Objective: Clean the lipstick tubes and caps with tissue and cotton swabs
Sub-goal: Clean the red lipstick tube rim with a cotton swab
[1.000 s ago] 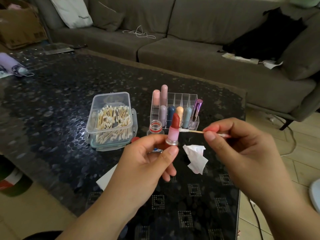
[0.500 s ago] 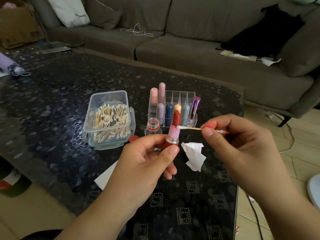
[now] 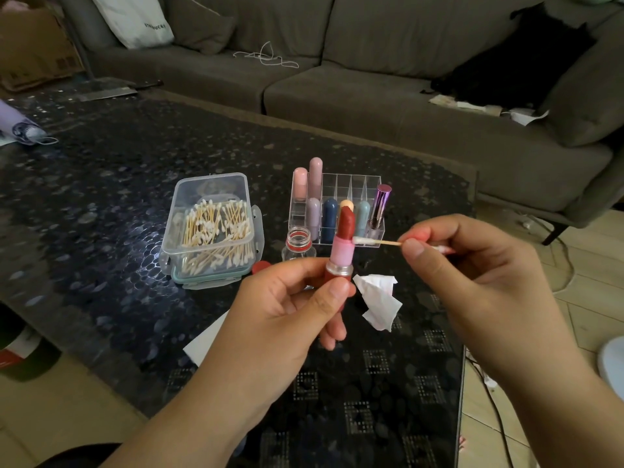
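My left hand point(image 3: 287, 309) grips the base of an uncapped lipstick point(image 3: 341, 246), upright, with a pink inner tube and a dark red bullet. My right hand point(image 3: 472, 275) pinches a cotton swab point(image 3: 374, 242) by its wooden stick; the white tip touches the top edge of the pink tube just below the bullet. A crumpled white tissue point(image 3: 380, 300) lies on the table below the lipstick. A clear organizer point(image 3: 339, 211) behind holds several capped lipsticks. A clear box of cotton swabs point(image 3: 212, 231) stands open to the left.
A small clear bottle point(image 3: 299, 246) with a red rim stands uncapped in front of the organizer; its red cap point(image 3: 260, 266) lies beside it. A white sheet point(image 3: 206, 339) peeks from under my left wrist. The dark glass table point(image 3: 101, 197) ends at right; a grey sofa point(image 3: 371, 96) is behind.
The swab tip has slid down from the red bullet to the rim of the pink tube. Both hands have stayed in about the same place.
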Available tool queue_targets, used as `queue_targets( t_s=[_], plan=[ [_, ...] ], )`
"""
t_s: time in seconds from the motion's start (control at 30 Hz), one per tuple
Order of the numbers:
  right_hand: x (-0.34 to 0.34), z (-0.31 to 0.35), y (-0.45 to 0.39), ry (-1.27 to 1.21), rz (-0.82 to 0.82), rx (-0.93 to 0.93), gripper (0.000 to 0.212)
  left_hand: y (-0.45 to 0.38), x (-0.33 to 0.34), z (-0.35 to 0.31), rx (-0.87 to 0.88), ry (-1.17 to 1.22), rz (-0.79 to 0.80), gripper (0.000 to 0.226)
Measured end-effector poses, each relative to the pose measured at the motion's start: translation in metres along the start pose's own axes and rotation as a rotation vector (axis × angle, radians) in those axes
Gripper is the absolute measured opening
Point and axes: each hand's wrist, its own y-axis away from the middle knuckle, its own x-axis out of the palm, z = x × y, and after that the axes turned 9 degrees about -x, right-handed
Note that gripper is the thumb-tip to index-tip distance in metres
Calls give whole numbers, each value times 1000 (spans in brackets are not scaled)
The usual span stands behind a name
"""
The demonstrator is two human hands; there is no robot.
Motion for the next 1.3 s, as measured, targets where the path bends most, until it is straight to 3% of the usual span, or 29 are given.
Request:
queue_targets(
  t_s=[0.33,0.7,0.8,0.9,1.3],
  plan=[
    [-2,-2,-1,-17,-18,-11,6,0,0,2,8,11,66,19],
    [1,-1,1,-22,2,-24,2,0,3,9,14,52,136,25],
    [1,-1,1,-10,14,-53,10,-1,4,9,14,39,157,24],
    [1,-2,2,-23,12,-58,14,-2,4,11,24,19,129,32],
    [1,-1,1,-43,2,-56,13,-1,8,7,28,128,117,25]
  ],
)
